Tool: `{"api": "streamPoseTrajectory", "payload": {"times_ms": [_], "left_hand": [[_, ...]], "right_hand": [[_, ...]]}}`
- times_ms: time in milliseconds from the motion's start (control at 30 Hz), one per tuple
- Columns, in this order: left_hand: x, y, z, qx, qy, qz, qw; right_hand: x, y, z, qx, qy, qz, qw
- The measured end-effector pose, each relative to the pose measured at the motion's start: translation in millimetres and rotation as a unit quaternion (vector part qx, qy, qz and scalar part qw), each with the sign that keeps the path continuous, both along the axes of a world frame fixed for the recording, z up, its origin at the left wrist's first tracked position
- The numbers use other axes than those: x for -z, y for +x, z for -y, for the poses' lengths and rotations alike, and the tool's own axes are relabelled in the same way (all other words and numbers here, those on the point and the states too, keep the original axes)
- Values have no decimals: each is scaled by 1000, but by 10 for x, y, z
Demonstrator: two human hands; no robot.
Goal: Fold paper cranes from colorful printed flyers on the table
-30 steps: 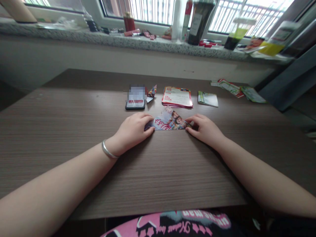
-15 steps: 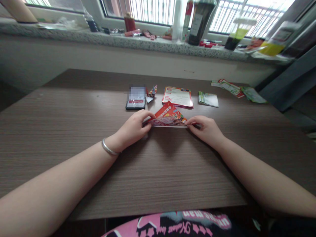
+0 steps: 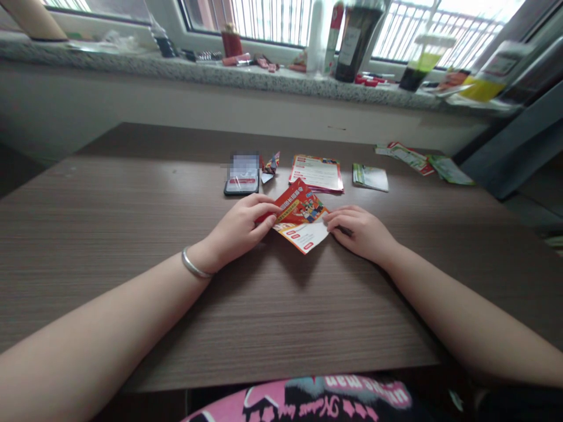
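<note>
Opened out since half a second ago, the printed sheet [image 3: 305, 220] drops its near flap toward the person and bares a red far half and a white near half, on the near side of the leaflet stack [image 3: 316, 173]; its far corner overlaps the stack from this view, and whether they touch I cannot tell. Largest of all, the wood-grain table [image 3: 281, 316] spreads under the stack and well out on every side of it. Beyond the stack runs the speckled windowsill [image 3: 176, 68], bearing a tall dark container [image 3: 349, 50]. Nearer than the stack and to its left, the left hand [image 3: 236, 225] has thumb and fingers pinched on the sheet's left corner. Nearer and to the stack's right, the right hand [image 3: 363, 231] has its fingertips clamped on the right corner. Left of the stack lies a phone [image 3: 243, 184], its screen partly blurred; just right of it sit green-edged cards [image 3: 370, 178]. Between stack and phone is a small folded paper [image 3: 271, 166]. Nearer than the stack and well left of it, a silver bangle [image 3: 193, 265] circles the left wrist.
</note>
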State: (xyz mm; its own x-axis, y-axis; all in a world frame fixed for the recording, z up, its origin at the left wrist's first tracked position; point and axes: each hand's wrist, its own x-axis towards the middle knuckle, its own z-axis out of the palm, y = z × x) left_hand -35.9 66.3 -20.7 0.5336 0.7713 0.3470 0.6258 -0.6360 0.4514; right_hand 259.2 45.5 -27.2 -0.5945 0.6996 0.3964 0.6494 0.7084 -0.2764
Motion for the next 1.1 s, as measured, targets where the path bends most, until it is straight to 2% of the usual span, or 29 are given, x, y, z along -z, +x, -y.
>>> {"api": "streamPoseTrajectory", "payload": {"times_ms": [300,567,700,833,900,1033,1100], "left_hand": [[90,7,12,-35,-17,-119,992],[57,35,50,-10,31,-225,974],[19,71,97,50,71,-217,972],[1,108,156,124,54,-201,970],[7,111,166,132,44,-196,971],[45,84,119,133,47,-187,972],[65,70,78,139,56,-178,973]], "right_hand": [[-34,-4,-2,-15,-4,31,999],[-47,-25,3,-29,20,60,998],[-64,-55,7,-38,21,68,997],[-76,-83,5,-48,10,69,996],[-66,-81,7,-41,-5,54,998],[-19,-41,11,25,-26,5,999],[3,-13,3,36,-23,-9,999]]}}
